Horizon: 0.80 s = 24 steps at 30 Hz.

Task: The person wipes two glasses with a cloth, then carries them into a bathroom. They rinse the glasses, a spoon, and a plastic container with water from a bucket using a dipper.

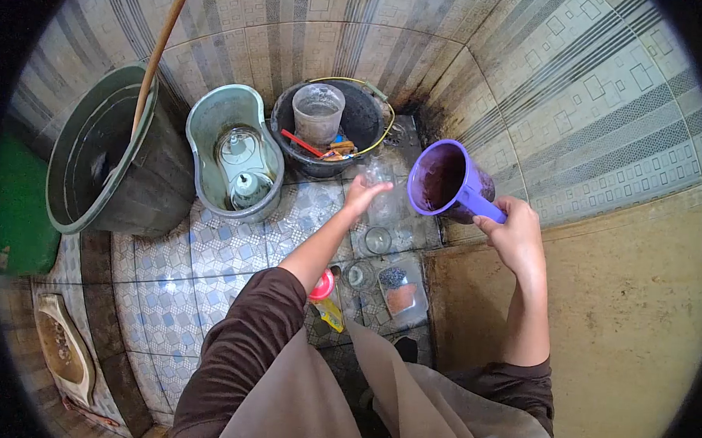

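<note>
My right hand [517, 230] grips a purple water dipper [477, 195] by its handle, the dipper tilted with its mouth facing left and up. My left hand [361, 196] is closed around a clear glass [378, 173] above the tiled floor. Below that hand, a clear glass jar [377, 240] and another glass piece [359, 275] stand on the tiles. Closer to me lies a clear plastic tub [417, 283] holding a dark scourer [394, 278] and an orange-brown pad [400, 299]. A red-pink lid [322, 285] and a yellow packet [329, 316] are beneath my left forearm.
Along the wall stand a black bucket [375, 126] holding a cloudy plastic container [318, 112], a pale green tub [206, 126] and a large grey-green bin [160, 187] with a wooden stick [158, 54]. A squat toilet [86, 364] is at lower left. A beige ledge [613, 309] borders the right.
</note>
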### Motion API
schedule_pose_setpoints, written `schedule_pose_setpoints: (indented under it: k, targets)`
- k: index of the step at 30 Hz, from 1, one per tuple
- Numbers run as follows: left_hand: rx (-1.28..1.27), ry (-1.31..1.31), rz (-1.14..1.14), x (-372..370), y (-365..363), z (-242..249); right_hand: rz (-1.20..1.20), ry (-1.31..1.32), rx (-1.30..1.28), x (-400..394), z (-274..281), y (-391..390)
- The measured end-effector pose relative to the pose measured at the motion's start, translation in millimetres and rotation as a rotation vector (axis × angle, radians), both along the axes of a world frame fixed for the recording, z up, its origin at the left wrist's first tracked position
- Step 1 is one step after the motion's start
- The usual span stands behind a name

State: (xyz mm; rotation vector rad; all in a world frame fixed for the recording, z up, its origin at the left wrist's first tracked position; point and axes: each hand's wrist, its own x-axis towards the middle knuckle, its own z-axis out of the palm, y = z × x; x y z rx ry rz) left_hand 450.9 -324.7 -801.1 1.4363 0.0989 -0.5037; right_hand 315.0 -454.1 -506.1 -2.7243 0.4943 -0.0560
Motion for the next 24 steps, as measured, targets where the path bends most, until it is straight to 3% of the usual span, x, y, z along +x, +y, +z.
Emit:
schedule_pose_setpoints:
  k: [1,3,5,8,10,11,13,14,18,20,24]
  targets:
    - [-0.001,-0.001,0.001,-1.9,0.4,1.3,-0.021,0.024,0.02,-0.4,0.5,1.0]
    - [-0.649,0.657,-0.199,-12.0,1.0,16.5,-0.015,0.029,0.031,-1.3,0.5,3.5]
    - [-0.595,0.704,-0.148,-17.2,0.3,28.1,-0.007,0.034,0.043,-2.4,-0.1,5.3]
    - [-0.712,0.727,-0.089,-13.4,-6.8,15.3,0.017,0.011,0.042,-5.2,-0.4,7.3]
    - [-0.397,0.737,-0.07,-8.1,-8.9,14.6,0.032,0.027,0.021,-6.9,2.2,12.2]
    - [-0.398,0.735,-0.066,-9.7,-7.3,13.1,0.037,0.025,0.022,-7.9,4.2,15.9]
    - [0.12,-0.237,-0.01,-13.5,-5.2,9.8,0.078,-0.011,-0.103,-9.7,8.1,23.5]
    - [0.146,-0.397,-0.073,-11.1,-4.9,9.0,0.081,-0.011,-0.102,-9.6,8.2,25.9]
    - [0.112,-0.681,-0.057,-19.9,10.7,42.1,0.074,-0.034,-0.142,-10.1,4.8,29.2]
    - [0.27,-0.91,-0.038,-16.1,17.1,50.9,0.062,-0.047,-0.136,-9.1,3.2,29.4]
    - [0.294,-0.976,-0.14,-12.5,22.5,51.9,0.06,-0.075,-0.143,-8.9,2.7,30.4]
